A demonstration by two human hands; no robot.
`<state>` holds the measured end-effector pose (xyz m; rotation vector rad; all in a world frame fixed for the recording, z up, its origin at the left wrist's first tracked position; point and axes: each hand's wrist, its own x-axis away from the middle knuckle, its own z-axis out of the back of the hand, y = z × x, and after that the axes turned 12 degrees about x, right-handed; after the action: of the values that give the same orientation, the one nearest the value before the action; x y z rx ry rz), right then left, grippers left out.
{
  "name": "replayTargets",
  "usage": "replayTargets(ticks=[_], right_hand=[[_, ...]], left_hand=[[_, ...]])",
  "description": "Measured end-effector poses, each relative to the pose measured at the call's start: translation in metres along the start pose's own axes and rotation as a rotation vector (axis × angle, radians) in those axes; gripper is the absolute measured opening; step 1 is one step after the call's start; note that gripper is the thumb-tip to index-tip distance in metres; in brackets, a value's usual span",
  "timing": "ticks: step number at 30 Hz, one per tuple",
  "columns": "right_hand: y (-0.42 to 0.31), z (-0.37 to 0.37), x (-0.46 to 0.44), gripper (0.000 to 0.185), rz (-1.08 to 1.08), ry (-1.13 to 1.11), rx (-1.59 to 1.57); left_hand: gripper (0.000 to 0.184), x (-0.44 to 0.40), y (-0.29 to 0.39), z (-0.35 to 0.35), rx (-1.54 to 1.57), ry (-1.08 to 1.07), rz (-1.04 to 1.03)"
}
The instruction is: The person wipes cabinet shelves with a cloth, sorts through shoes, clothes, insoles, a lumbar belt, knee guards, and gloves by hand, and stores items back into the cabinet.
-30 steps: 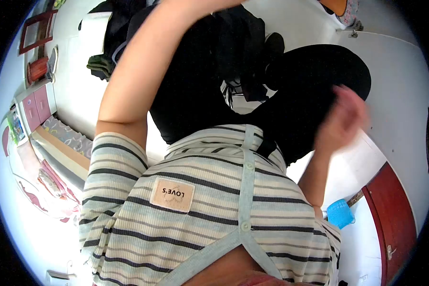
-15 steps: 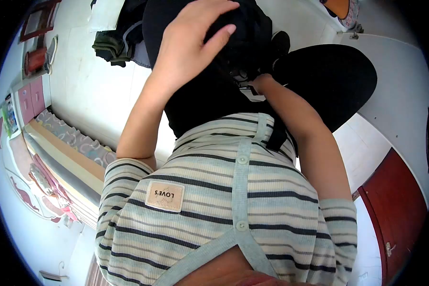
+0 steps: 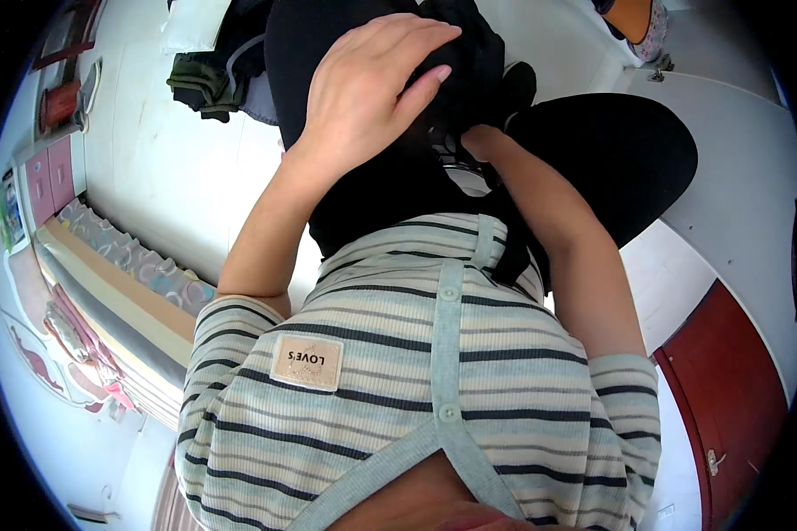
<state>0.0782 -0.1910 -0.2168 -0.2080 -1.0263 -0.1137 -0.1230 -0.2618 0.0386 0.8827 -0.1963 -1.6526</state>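
Observation:
My left hand (image 3: 359,93) hovers over or rests on a black cloth bundle (image 3: 465,53) at my lap; I cannot tell if it touches. Its thumb stands apart from the stretched fingers, and nothing shows between them. Lower and to the right, my right hand (image 3: 485,143) is closed beside the black cloth, its fingertips hidden. Close to that hand is a small shiny curved piece (image 3: 462,168), too unclear to name. Black trousers (image 3: 611,159) cover my bent legs.
Folded dark clothes (image 3: 205,84) lie on the pale floor (image 3: 142,159) at upper left. A bed with a patterned skirt (image 3: 133,252) is on the left. On the right stand a white panel (image 3: 735,203) and a dark red door-like panel (image 3: 726,380).
My left hand has shifted slightly down and right, closer to my body. My right hand has moved a little up and left, and more of the shiny curved piece shows.

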Motion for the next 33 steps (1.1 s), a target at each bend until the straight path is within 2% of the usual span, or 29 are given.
replayTargets(ticks=[2, 4, 6, 7, 8, 9, 10, 12, 15, 18, 20, 24, 26, 28, 30, 31, 33], right_hand=[[-0.004, 0.002, 0.005, 0.026, 0.042, 0.069, 0.025], [-0.005, -0.013, -0.009, 0.03, 0.111, -0.118, -0.069], [-0.014, -0.041, -0.013, 0.031, 0.089, -0.112, -0.101], [-0.017, -0.07, -0.033, 0.03, -0.131, -0.134, -0.292], [-0.022, -0.069, -0.027, 0.032, -0.119, -0.081, -0.141], [-0.024, -0.067, -0.026, 0.032, -0.169, -0.079, -0.137], [-0.017, -0.078, -0.036, 0.03, -0.126, -0.099, -0.061], [-0.014, -0.063, -0.025, 0.03, -0.151, -0.086, 0.004], [-0.016, -0.053, -0.012, 0.03, -0.216, -0.111, -0.167], [-0.017, -0.043, -0.004, 0.028, -0.284, 0.003, -0.191], [-0.014, -0.03, 0.001, 0.025, -0.179, -0.023, -0.196], [-0.016, 0.021, 0.029, 0.024, -0.174, 0.012, -0.273], [-0.026, 0.044, 0.058, 0.019, -0.197, 0.32, -0.277], [-0.027, 0.08, 0.112, 0.013, -0.122, 0.463, -0.422], [-0.011, 0.105, 0.186, 0.015, 0.125, 0.603, -1.056], [-0.005, 0.112, 0.218, 0.013, 0.143, 0.744, -1.183], [0.004, 0.116, 0.27, 0.01, 0.243, 0.968, -1.447]], left_hand=[[0.03, 0.0, 0.0, 0.0, 0.016, 0.001, -0.002], [0.03, -0.002, 0.001, 0.002, 0.031, 0.001, -0.025], [0.029, -0.005, 0.006, 0.003, 0.069, -0.015, 0.0], [0.029, -0.006, 0.008, 0.003, 0.069, -0.001, -0.019], [0.029, -0.006, 0.008, 0.002, 0.091, 0.001, -0.011], [0.028, -0.007, 0.008, 0.0, 0.114, 0.006, -0.011], [0.029, -0.008, 0.011, -0.001, 0.109, 0.0, -0.001], [0.029, -0.01, 0.017, -0.002, 0.101, 0.001, 0.031], [0.028, -0.012, 0.025, 0.001, 0.104, -0.006, 0.07], [0.028, -0.012, 0.026, 0.001, 0.088, -0.002, 0.08], [0.029, -0.013, 0.027, 0.002, 0.092, -0.015, 0.093], [0.031, -0.011, 0.028, 0.004, 0.093, -0.045, 0.117], [0.034, -0.011, 0.027, 0.003, 0.114, -0.062, 0.098], [0.038, -0.011, 0.028, 0.003, 0.13, -0.074, 0.086], [0.052, -0.014, 0.035, 0.002, 0.248, -0.197, 0.113], [0.067, -0.015, 0.037, 0.002, 0.302, -0.291, 0.124], [0.075, -0.017, 0.038, -0.011, 0.647, -0.366, 0.229]])
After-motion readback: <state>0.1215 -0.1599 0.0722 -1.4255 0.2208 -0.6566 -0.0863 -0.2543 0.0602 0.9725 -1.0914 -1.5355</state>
